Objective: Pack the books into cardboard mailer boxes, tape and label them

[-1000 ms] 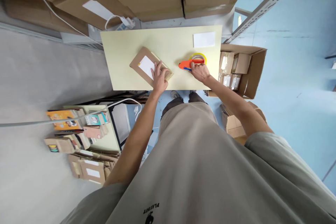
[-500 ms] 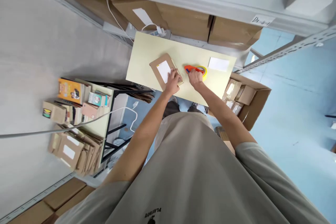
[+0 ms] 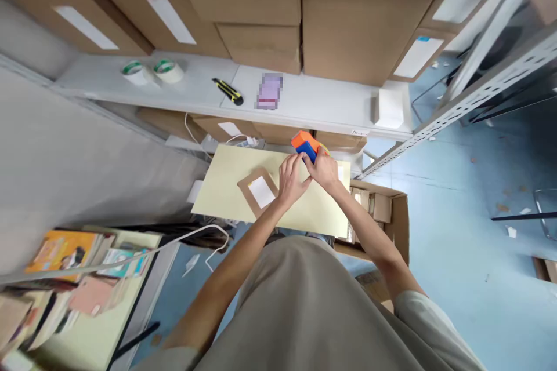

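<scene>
Observed from where I stand: the right hand [image 3: 325, 168] is closed around an orange tape dispenser [image 3: 300, 139] with a blue part, held up over the table [image 3: 217, 188]. The left hand [image 3: 292, 181] is against or just beside it, fingers bent and loosely spread near the blue part; whether they pinch any tape I cannot tell. In my judgement, the step in hand is readying the dispenser; the next move calls for a steady right grip and a free tape end. Below and left of the hands, 1 flat brown parcel [image 3: 245, 190] lies on the table, label [image 3: 261, 192] up, touched by neither hand. Farther off, the shelf [image 3: 191, 93] bears 2 tape rolls [image 3: 169, 71], 1 yellow-and-black cutter [image 3: 228, 91] and 1 white box [image 3: 389, 109], with large cartons [image 3: 256, 0] behind.
</scene>
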{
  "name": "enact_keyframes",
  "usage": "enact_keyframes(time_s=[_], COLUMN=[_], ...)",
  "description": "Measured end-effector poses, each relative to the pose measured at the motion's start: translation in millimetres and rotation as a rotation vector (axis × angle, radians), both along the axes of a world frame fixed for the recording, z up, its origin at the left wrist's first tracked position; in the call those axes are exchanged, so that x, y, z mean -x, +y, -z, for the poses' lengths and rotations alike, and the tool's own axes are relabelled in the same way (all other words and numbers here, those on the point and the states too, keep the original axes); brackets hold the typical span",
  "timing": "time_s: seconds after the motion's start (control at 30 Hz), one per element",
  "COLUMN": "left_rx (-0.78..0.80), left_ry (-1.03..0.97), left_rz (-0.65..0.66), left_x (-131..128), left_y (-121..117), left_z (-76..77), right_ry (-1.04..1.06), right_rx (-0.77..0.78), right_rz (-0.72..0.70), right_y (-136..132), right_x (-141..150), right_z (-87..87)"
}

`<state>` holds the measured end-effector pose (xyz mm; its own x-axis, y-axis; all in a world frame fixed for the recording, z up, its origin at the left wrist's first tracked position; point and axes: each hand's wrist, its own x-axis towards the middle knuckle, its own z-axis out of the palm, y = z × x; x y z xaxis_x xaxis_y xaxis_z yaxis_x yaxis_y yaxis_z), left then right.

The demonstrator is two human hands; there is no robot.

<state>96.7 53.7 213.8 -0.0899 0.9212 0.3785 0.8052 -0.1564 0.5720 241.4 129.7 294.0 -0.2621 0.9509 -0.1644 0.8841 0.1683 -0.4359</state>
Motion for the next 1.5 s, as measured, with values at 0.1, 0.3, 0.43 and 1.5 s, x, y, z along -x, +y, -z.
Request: enact_keyframes(time_s=[0.1,0.3,0.43,1.5], left_rx=[-0.158,-0.257,-0.183,0.634], left_ry=[0.004,-0.03,0.007,-0.222], left_rz=[0.026,0.041,0.112,0.018], left_x=[-4.8,1.6,12.0,250.6], left_y=[60.6,158.8,166.6,-20.1], left_z=[-49.0,-123.1,-123.3,63.3], right_ry=[0.08,-0.026,-0.151,0.88], right_rx=[-0.222,-0.389,-0.317,0.542], right_rz=[0.023,0.001,0.055,0.88], right_y=[41.5,126.1,150.7,-186.6], right_x=[6.2,27.7,44.9,112.3], right_z=[-44.8,-104.3,-106.1,127.4])
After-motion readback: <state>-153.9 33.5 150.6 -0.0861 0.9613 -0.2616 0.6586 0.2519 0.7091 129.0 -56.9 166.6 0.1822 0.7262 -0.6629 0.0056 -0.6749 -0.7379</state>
